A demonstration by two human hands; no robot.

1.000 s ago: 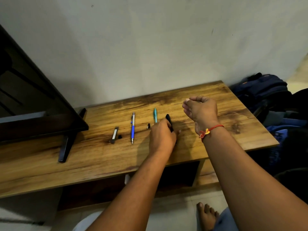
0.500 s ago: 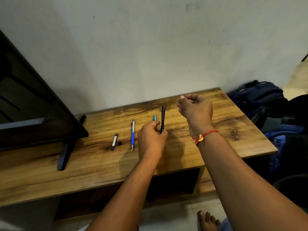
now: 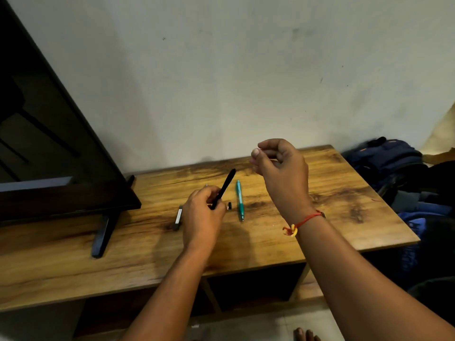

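While left hand (image 3: pixel 202 215) grips black pen (image 3: pixel 226 183), right hand (image 3: pixel 283 173) grip unclear, wooden table (image 3: pixel 344 193), wall (image 3: pixel 246 70)

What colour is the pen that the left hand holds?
Black. The pen, gripped by the left hand, shows best in the head view.

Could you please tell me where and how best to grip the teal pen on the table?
Pinch the teal pen at mid-barrel from above, across its width: it lies flat, and the small black cap sits close on its left.
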